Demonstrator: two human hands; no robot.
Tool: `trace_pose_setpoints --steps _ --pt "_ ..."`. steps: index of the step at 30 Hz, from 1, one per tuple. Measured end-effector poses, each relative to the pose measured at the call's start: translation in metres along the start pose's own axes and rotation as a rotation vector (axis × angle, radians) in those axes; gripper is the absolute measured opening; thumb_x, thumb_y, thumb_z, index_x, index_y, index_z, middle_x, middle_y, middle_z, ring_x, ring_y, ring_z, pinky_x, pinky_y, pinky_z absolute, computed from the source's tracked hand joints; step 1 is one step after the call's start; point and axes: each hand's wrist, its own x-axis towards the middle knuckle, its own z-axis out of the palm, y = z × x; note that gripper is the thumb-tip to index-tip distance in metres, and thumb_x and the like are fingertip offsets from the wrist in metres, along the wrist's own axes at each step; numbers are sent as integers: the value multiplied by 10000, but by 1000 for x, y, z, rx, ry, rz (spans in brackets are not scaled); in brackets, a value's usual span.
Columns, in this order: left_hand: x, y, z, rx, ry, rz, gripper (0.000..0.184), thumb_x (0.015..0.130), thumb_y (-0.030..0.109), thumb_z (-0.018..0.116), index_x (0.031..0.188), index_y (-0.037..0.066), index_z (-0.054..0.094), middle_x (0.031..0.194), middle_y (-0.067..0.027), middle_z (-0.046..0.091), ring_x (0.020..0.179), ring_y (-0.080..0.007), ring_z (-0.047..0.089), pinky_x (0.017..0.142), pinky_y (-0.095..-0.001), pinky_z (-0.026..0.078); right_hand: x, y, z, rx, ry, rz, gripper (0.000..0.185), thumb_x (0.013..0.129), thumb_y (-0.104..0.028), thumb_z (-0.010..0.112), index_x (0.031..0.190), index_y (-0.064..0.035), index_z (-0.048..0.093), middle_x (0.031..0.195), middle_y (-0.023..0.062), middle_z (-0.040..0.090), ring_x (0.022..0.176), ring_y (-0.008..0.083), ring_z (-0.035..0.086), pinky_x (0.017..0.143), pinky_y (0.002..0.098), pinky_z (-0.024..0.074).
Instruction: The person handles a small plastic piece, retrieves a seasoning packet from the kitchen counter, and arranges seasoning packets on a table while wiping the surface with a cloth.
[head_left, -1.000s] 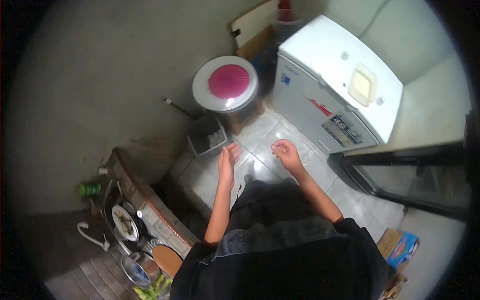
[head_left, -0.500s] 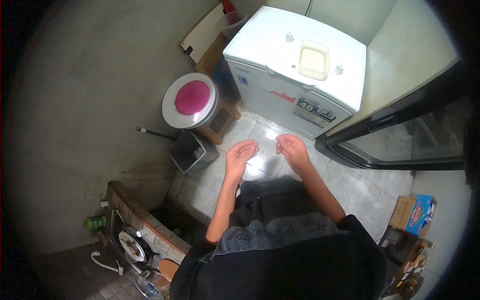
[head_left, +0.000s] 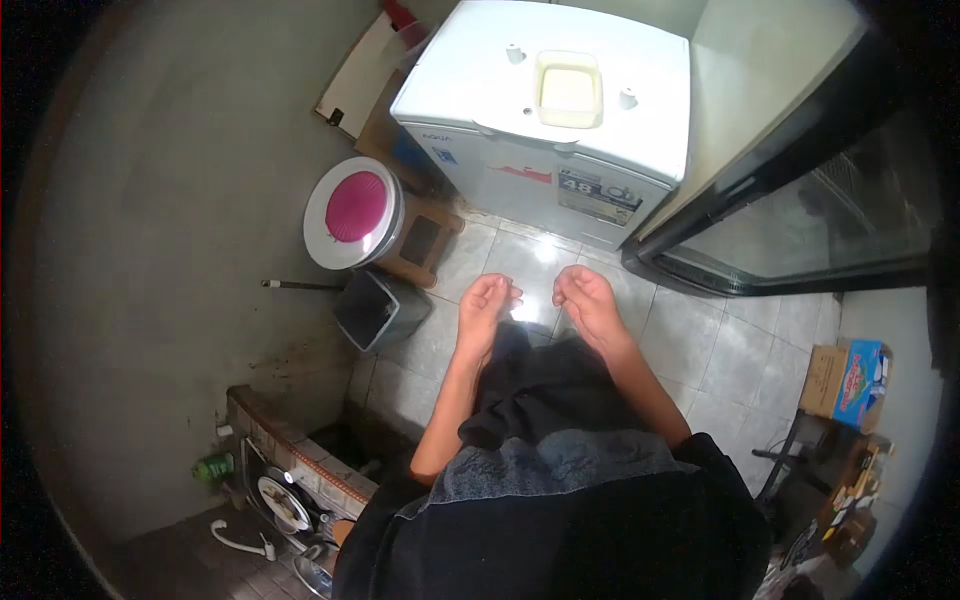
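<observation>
Both hands hang in the air in front of my body, palms facing each other with a gap between them. My left hand (head_left: 485, 308) has half-curled fingers and nothing in it. My right hand (head_left: 590, 302) is also loosely bent and bare, its thumb side turned inward. Neither touches an object. Beyond them stands a white chest freezer (head_left: 540, 165), with a clear plastic container (head_left: 570, 90) of pale yellowish content on its lid.
Left of the freezer, a pink round lid (head_left: 356, 207) tops a white bucket on a wooden stool (head_left: 425, 245). A grey bin (head_left: 380, 312) stands nearer. A glass-door cooler (head_left: 800, 220) is at right, cardboard boxes (head_left: 825, 382) below it. Dishes (head_left: 283, 505) lie at lower left.
My view has shifted, so the freezer sits further left and higher. My left hand's fingers have curled in slightly; both hands stay raised and apart.
</observation>
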Motion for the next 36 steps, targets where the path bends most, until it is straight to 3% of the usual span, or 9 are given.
trace_pose_setpoints --steps 12,17,20,23,26,30,32,34,36 --pt "78 5 45 0 -294 -196 195 921 223 496 960 39 550 880 -64 598 755 -136 574 717 -268 457 6 -28 -22 -121 324 -224 181 915 -144 488 778 -27 500 712 30 515 658 123 495 650 261 416" --pt "131 16 59 69 -456 -162 212 928 241 478 956 43 548 881 -64 595 750 -131 568 722 -265 449 24 -48 -25 -185 376 -377 216 914 -156 489 742 -28 509 681 34 516 635 126 495 645 259 419" --pt "157 22 65 74 -526 -165 214 929 245 475 965 45 543 884 -63 595 750 -130 567 722 -254 442 34 -63 -13 -132 381 -439 171 903 -135 508 774 -24 532 712 45 545 663 128 526 661 268 438" --pt "175 26 70 67 -593 -200 210 927 242 478 972 47 540 888 -61 596 750 -127 565 723 -246 438 39 -101 42 -343 609 -452 141 876 -82 491 754 -21 528 698 67 544 696 146 533 676 261 431" --pt "190 27 76 77 -677 -239 212 926 243 483 978 46 539 890 -54 598 752 -118 561 719 -241 438 29 -137 91 -401 549 -561 118 873 -106 521 872 1 572 772 96 590 747 160 575 685 285 460" --pt "205 19 86 95 -746 -301 238 918 248 497 971 26 561 870 -70 608 750 -122 560 714 -251 436 15 -190 147 -707 48 -972 253 880 -236 560 923 5 625 826 122 606 710 198 597 613 321 479" --pt "208 15 94 111 -797 -323 240 917 251 499 974 26 560 869 -71 608 748 -124 562 711 -253 437 18 -201 170 -523 -152 -1065 307 856 -292 586 905 5 647 824 127 609 677 207 598 605 320 476" --pt "209 13 101 109 -847 -330 251 913 262 508 983 26 558 864 -74 609 746 -130 567 707 -259 440 19 -200 191 -412 -148 -1115 322 831 -311 609 888 2 652 823 124 612 673 202 597 598 322 469" --pt "209 9 107 127 -903 -351 249 916 266 501 994 33 547 877 -74 604 750 -136 571 706 -258 445 20 -225 197 -535 -218 -1166 339 799 -316 640 886 11 663 804 129 612 616 193 568 553 310 458"
